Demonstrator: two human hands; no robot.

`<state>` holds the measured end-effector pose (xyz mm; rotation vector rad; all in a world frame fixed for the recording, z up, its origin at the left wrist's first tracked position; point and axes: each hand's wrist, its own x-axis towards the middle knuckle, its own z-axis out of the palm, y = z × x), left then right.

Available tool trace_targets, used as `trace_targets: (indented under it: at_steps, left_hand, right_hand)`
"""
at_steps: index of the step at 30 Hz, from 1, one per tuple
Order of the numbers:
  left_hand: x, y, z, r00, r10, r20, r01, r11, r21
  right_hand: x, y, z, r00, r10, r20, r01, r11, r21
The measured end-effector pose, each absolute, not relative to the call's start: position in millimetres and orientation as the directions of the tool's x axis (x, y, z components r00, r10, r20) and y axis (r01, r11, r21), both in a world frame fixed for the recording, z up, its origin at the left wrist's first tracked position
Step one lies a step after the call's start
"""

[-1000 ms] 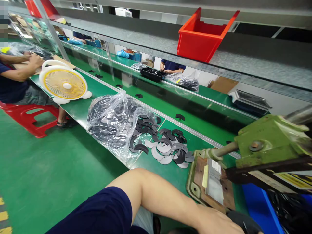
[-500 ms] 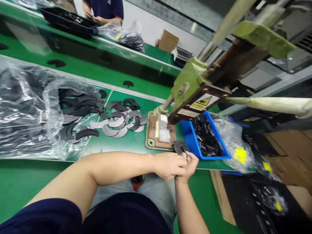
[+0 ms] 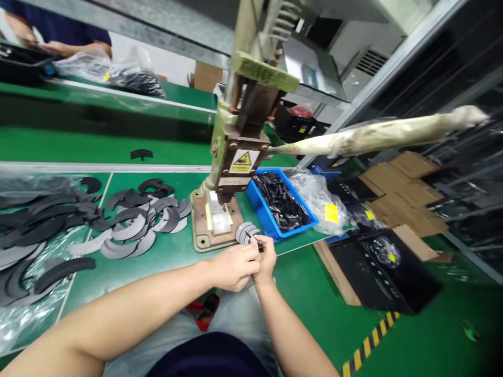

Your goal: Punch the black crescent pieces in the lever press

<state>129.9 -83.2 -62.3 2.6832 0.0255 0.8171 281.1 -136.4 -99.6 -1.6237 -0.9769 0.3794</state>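
My left hand [image 3: 238, 266] and my right hand [image 3: 266, 257] meet at the table's front edge, fingers closed together. A small black piece [image 3: 254, 239] shows at the fingertips of my right hand; its kind is too small to make out. My left fingers are closed against the right hand, and what they grip is hidden. Just beyond the fingertips lie a few grey curved pieces [image 3: 245, 231], overlapping at the corner of the press base. The green hand press [image 3: 240, 157] stands behind them, with a metal block [image 3: 220, 220] on its base.
A blue bin [image 3: 271, 222] of black parts stands right of the press, beside a clear bag [image 3: 314, 196]. Many grey curved pieces [image 3: 129, 228] lie left. The press lever [image 3: 377, 136] sticks out right. Across the conveyor [image 3: 90, 149] a person [image 3: 66, 31] works.
The view has swung to the right, so everything sits further left in the picture. My hands stay together at the table edge, still closed on the small piece.
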Motion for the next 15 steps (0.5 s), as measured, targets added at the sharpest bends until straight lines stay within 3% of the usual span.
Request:
trace_targets:
  at_steps: [9, 15]
  left_hand:
    - [129.1, -91.2, -58.9, 0.755, 0.227, 0.615, -0.147, -0.856, 0.496]
    - [130.9, -96.0, -57.4, 0.758, 0.241, 0.606, -0.182, -0.814, 0.552]
  right_hand:
    - [283.3, -150.3, -68.8, 0.54, 0.808, 0.236, 0.298, 0.078, -0.951]
    - [328.8, -153.4, -5.9, 0.567, 0.777, 0.275, 0.286, 0.127, -0.95]
